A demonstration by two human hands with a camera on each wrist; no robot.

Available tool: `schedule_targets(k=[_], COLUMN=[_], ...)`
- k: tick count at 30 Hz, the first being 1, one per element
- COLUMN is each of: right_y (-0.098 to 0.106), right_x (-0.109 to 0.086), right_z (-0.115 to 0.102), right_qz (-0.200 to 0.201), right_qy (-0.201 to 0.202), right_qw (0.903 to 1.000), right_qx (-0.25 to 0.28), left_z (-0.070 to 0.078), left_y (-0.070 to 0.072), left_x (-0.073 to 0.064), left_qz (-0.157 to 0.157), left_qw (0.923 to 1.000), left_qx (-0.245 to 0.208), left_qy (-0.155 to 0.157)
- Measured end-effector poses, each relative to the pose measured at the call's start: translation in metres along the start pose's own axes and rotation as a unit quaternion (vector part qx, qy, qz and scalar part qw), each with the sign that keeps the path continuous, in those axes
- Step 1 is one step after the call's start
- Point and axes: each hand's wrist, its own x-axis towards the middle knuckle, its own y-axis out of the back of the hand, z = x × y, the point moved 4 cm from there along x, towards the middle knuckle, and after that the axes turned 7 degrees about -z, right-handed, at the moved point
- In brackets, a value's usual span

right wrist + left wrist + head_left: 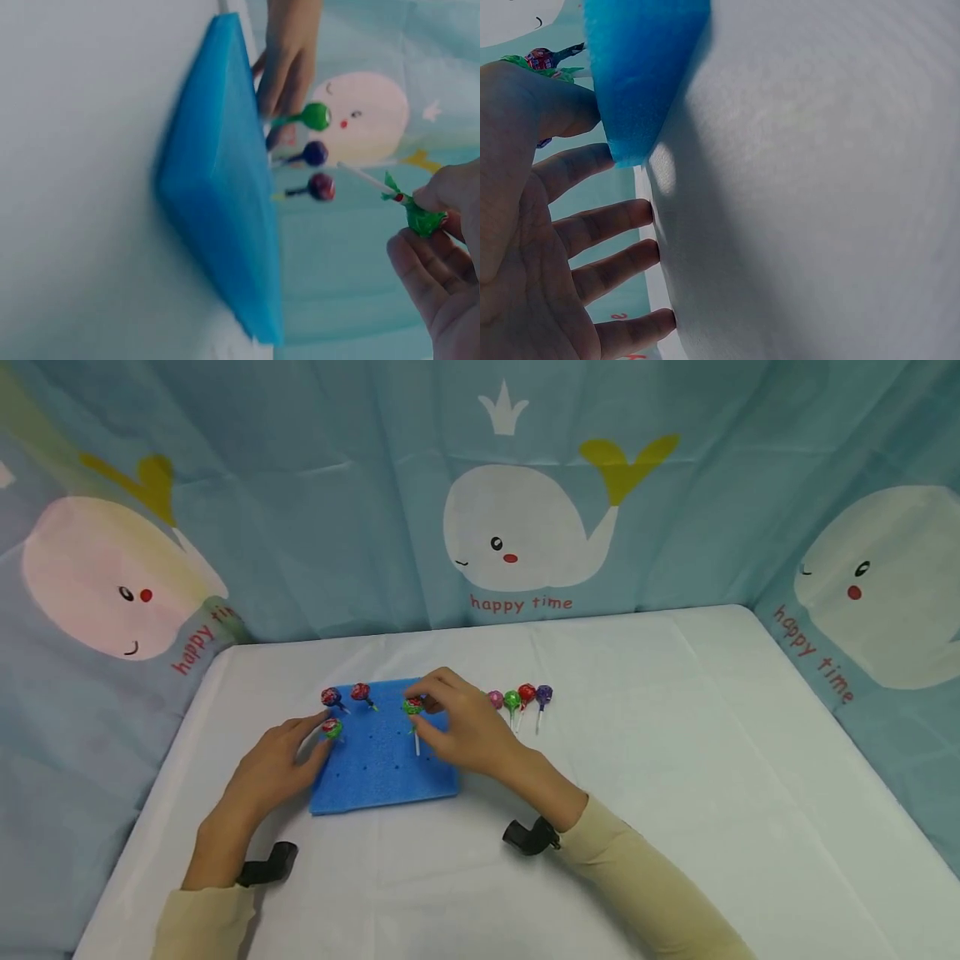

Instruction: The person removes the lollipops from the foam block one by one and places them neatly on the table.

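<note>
My right hand [468, 727] pinches a green-wrapped lollipop [426, 220] by its head, above the blue foam board [375, 789]. Its white stick points down in the head view, and its tip is apart from the board in the right wrist view. The left hand [273, 764] rests at the board's left side. Thumb and index finger touch the foam edge, while the other fingers spread out to the table in the left wrist view. Three lollipops stand in the board near that hand: a green and red one [332, 728], a dark one [331, 697] and a red one [361, 692].
Several loose lollipops, among them a purple one [543, 693] and a red one [527, 692], lie on the white tablecloth [675, 760] right of the board. Small holes dot the board. A blue whale-print curtain [330, 543] hangs behind the table.
</note>
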Motion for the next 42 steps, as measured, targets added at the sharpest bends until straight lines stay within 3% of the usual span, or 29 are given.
schedule_targets(k=[18,29,42], right_y=[0.042,0.063,0.082], right_x=[-0.038,-0.054,-0.067], right_z=[0.043,0.053,0.071], right_qz=[0.026,0.053,0.054], right_qy=[-0.026,-0.034,-0.066], right_qw=[0.9993,0.9974,0.9961], right_qx=[-0.002,-0.035,-0.024], left_z=[-0.001,0.0,0.002], left_y=[-0.002,0.0,0.0], left_x=[0.0,0.001,0.0], left_qz=[-0.006,-0.006,-0.007], left_qw=[0.9999,0.9999,0.9999], left_qx=[0.001,-0.001,-0.002], left_qy=[0.01,0.008,0.011])
